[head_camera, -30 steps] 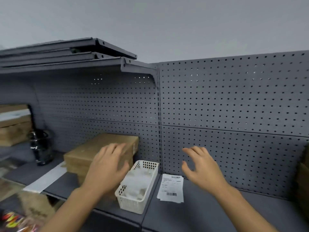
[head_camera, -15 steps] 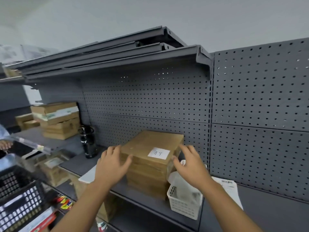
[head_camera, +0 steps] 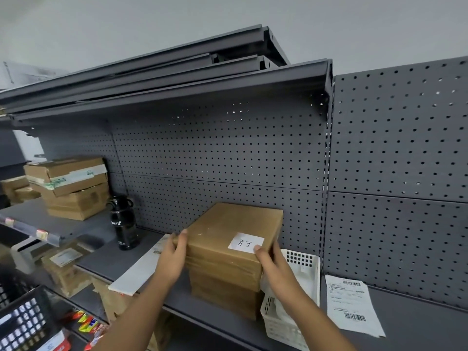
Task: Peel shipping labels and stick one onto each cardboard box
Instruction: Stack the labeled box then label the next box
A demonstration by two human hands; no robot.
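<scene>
Brown box (head_camera: 222,224) (one white label (head_camera: 245,243)) gripped between left hand (head_camera: 172,259), right hand (head_camera: 272,264).

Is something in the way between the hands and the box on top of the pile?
No, nothing visible is. The left hand grips the top box at its left edge, and the right hand grips its near right corner. A white basket stands close beside it, on the right.

On the cardboard box (head_camera: 222,224), the white slip (head_camera: 246,243) carries two handwritten characters; on the black bottle (head_camera: 124,224) I read "…art".
</scene>
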